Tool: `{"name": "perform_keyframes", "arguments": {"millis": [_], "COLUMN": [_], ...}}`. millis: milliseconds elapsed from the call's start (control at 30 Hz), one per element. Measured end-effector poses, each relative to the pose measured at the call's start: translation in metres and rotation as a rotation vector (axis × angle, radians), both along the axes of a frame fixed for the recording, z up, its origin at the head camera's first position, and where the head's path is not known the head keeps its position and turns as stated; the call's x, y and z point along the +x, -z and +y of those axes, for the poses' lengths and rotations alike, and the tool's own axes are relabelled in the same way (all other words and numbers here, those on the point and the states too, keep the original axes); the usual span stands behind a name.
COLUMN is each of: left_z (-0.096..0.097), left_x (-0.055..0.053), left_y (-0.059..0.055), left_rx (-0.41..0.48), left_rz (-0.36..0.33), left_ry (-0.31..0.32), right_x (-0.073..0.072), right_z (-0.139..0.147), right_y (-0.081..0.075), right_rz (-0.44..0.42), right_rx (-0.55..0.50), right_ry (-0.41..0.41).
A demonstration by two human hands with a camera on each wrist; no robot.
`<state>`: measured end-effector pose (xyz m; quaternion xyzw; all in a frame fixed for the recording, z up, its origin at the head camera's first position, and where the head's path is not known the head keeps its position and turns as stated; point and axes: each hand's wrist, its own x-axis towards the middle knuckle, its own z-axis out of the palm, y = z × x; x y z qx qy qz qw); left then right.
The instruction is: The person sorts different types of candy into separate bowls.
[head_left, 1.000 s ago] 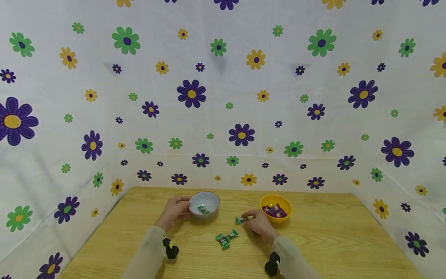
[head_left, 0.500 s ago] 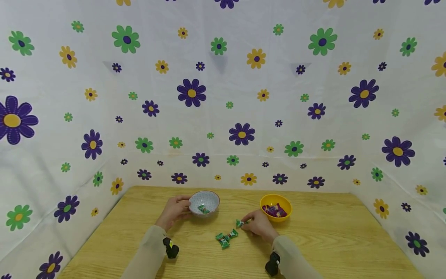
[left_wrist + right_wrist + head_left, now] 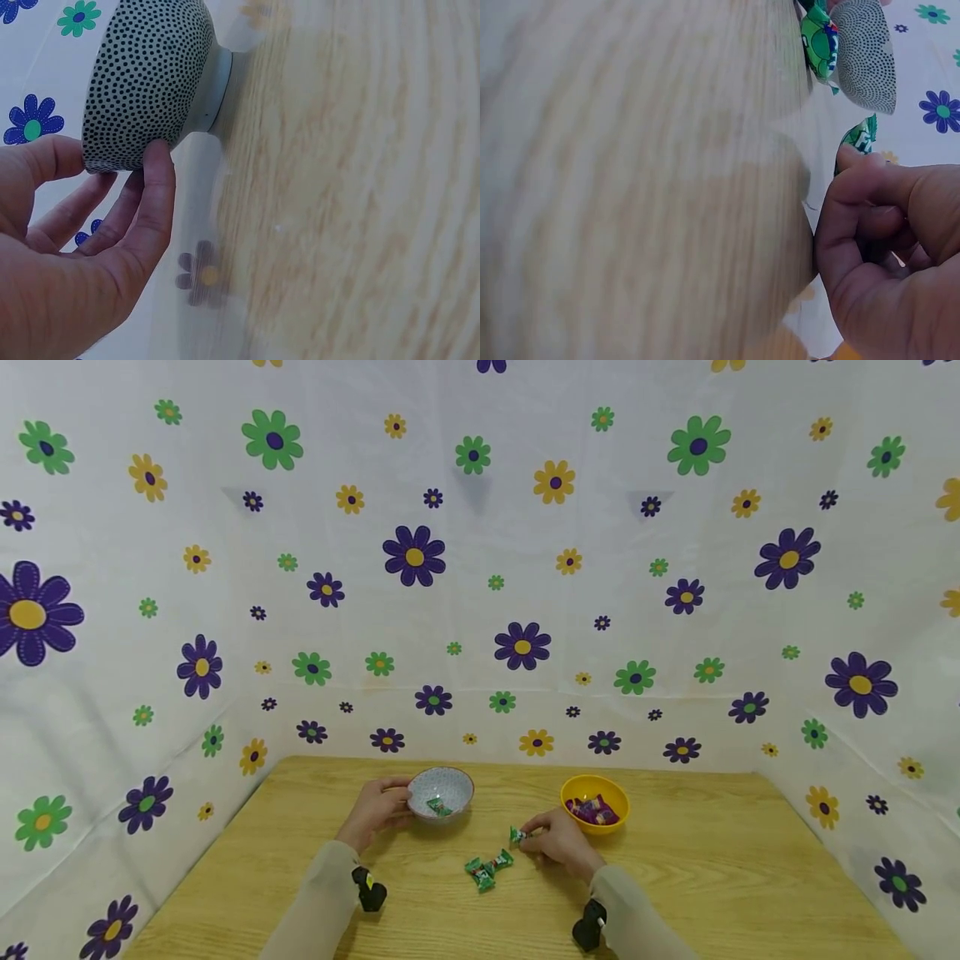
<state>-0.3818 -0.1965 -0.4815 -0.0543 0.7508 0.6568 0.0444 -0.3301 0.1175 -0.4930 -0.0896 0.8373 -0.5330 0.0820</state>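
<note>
In the head view, my left hand (image 3: pixel 372 812) grips the left side of a patterned white-grey bowl (image 3: pixel 450 781). The left wrist view has the thumb at the dotted bowl's (image 3: pixel 150 82) rim and the fingers against its outer wall. One green-wrapped candy (image 3: pixel 438 807) lies inside. My right hand (image 3: pixel 558 837) pinches another green candy (image 3: pixel 517 835) between thumb and forefinger, low over the table; its wrapper end (image 3: pixel 861 136) sticks out past the fingertips in the right wrist view. Two more green candies (image 3: pixel 479 874) lie touching or nearly so, front left of that hand.
A yellow bowl (image 3: pixel 619 793) with several purple-wrapped candies (image 3: pixel 594 810) stands just behind my right hand. The wooden table (image 3: pixel 712 877) ends at a white flowered cloth (image 3: pixel 465 610) hanging at the back and both sides.
My right hand's fingers have come in round the green candy, which has shifted slightly toward me. The left hand and its bowl stay in place. The head view has tilted down a little.
</note>
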Motion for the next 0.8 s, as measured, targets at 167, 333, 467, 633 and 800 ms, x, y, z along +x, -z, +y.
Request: {"name": "perform_keyframes", "arguments": {"millis": [167,333,467,633,800], "left_z": [-0.0013,-0.0014,-0.0015,-0.0022,-0.0018], "left_x": [0.0004,-0.0004,-0.0012,-0.0014,-0.0008], "left_y": [0.0006,0.0032,0.0062,0.007,0.0051], "left_rx": [0.0,0.016,0.037,0.03,0.022], "left_rz": [0.003,0.01,0.02,0.029,0.03], "left_ry": [-0.007,-0.006,-0.004,-0.002,0.007], "right_x": [0.0001,-0.0012,-0.005,-0.0067,-0.0073], "right_z": [-0.0003,0.0001,0.0006,-0.0023,-0.0065], "right_y": [-0.0011,-0.0003,0.001,0.0003,-0.0017], "right_rz": [-0.007,-0.041,-0.073,-0.078,-0.099], "right_rx": [-0.005,-0.044,-0.074,-0.087,-0.105], "right_ry": [-0.003,-0.002,-0.001,0.006,0.024]}}
